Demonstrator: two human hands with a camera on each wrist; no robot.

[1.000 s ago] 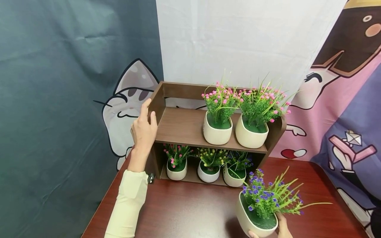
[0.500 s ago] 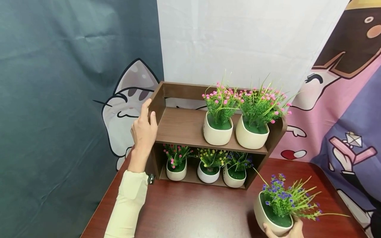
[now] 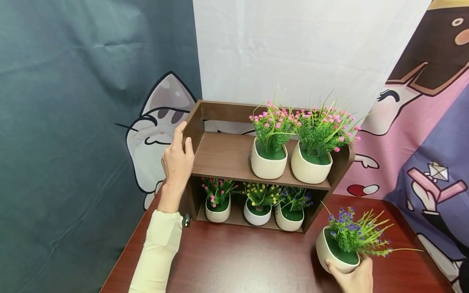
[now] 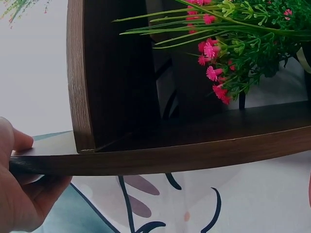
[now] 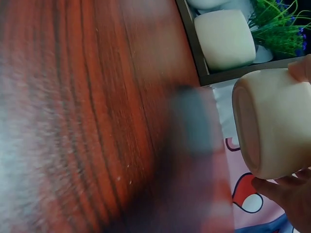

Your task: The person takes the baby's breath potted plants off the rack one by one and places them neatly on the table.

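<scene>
My left hand [image 3: 177, 160] grips the left side panel of a brown two-tier wooden shelf [image 3: 223, 152]. In the left wrist view the thumb and fingers [image 4: 48, 191] lie on either side of that panel's edge. To the right, my right hand [image 3: 357, 276] holds a cream pot [image 3: 322, 254] of artificial purple flowers with long grass blades, thumb and fingers around its sides. The right wrist view shows the underside of this pot [image 5: 248, 131], raised off the red-brown table [image 5: 97, 121] and tilted.
Two cream pots of pink flowers [image 3: 269, 167] [image 3: 311, 171] stand on the right half of the upper tier. Below are pots with pink [image 3: 218, 213], yellow [image 3: 257, 217] and purple flowers [image 3: 289, 221]. Printed cloths [image 3: 421, 142] hang behind and beside the table.
My right hand has carried the purple-flowered pot to the right, then slightly farther from me, and more of the hand shows. My left hand has stayed on the shelf's side.
</scene>
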